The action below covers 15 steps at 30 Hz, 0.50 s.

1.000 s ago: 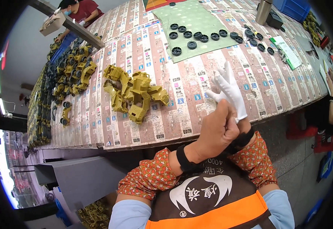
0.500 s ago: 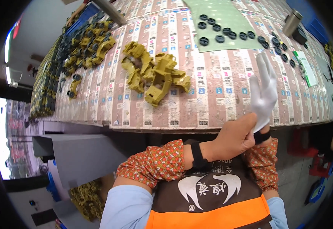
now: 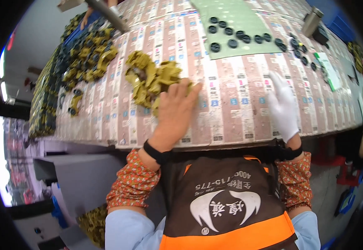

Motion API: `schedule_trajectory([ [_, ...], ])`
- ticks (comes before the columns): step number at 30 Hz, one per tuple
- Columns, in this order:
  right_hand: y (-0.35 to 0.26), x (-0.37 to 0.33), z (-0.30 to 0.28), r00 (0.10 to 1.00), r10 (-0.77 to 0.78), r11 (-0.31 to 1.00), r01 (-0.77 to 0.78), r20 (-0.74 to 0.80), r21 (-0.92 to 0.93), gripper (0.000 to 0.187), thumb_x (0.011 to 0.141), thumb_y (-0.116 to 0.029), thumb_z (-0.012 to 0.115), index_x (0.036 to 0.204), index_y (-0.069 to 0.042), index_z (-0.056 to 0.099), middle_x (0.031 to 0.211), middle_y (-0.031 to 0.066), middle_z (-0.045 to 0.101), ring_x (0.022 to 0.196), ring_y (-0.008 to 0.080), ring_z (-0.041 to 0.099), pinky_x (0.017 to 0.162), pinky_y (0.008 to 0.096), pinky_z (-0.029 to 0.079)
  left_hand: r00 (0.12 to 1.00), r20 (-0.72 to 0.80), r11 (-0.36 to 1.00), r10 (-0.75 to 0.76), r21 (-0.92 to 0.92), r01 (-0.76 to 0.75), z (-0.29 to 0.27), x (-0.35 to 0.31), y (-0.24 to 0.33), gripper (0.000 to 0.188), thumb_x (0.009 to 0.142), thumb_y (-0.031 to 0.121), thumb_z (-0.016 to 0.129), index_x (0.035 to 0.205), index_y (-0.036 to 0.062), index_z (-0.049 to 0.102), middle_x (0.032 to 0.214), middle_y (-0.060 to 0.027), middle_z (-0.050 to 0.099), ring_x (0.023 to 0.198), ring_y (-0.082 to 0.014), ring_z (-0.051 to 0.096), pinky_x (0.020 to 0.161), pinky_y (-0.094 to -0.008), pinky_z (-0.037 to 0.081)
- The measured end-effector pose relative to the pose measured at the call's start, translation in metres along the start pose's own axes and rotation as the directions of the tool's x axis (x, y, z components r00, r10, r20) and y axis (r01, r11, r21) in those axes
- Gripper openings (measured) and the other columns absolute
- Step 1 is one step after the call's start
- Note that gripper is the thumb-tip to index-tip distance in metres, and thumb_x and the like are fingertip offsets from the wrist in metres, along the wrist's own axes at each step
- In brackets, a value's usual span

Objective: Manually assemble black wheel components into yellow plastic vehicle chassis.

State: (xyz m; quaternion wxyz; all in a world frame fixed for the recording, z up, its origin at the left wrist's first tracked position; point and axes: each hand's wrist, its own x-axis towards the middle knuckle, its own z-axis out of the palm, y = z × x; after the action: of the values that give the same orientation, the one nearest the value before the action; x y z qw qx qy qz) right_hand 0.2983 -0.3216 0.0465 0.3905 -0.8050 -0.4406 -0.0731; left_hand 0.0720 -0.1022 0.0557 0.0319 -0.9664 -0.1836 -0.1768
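My bare left hand is laid over the near right side of a heap of yellow plastic toy-vehicle body parts. Its fingers are stretched and slightly apart, hiding some of the parts; whether they touch the pieces I cannot tell. To the right, my right hand wears a white glove and hovers over or rests on the table's near side, fingers extended and nothing held. Beyond it, several black toy wheels lie on a pale green mat and trail off to the right.
Yellow-and-black assembled pieces are piled at the left, with one set apart. A metal post rises at the far left. A metal cylinder and a green-white booklet are at the right. Below left is a grey bin.
My left hand has let go of the right glove's cuff and moved left to the yellow parts. My right hand stays near its place, lowered a little.
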Motion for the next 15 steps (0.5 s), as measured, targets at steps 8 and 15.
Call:
schedule_trajectory([
  [8,0.139,0.052,-0.046,0.983,0.131,0.877,-0.176,-0.129,-0.447,0.043,0.091,-0.017,0.059,0.133,-0.007,0.063,0.111,0.0239,0.067,0.106,0.0429,0.063,0.096,0.0493,0.049,0.994,-0.089,0.998,0.059,-0.023,-0.062,0.004,0.025,-0.042,0.04,0.079,0.002,0.064,0.115,0.0183,0.064,0.118,-0.0077,0.058,0.099,-0.0323,0.058,0.08,-0.0439,0.05],
  [15,0.268,0.106,-0.096,0.841,0.498,0.669,-0.527,-0.21,-0.524,0.037,0.089,-0.024,0.062,0.122,-0.01,0.072,0.114,0.0241,0.07,0.111,0.0406,0.066,0.096,0.0474,0.052,0.896,-0.245,0.781,-0.371,-0.604,0.159,0.003,0.044,-0.075,0.035,0.089,0.002,0.075,0.118,0.0104,0.055,0.112,-0.0034,0.05,0.086,-0.0135,0.052,0.073,-0.0263,0.048],
])
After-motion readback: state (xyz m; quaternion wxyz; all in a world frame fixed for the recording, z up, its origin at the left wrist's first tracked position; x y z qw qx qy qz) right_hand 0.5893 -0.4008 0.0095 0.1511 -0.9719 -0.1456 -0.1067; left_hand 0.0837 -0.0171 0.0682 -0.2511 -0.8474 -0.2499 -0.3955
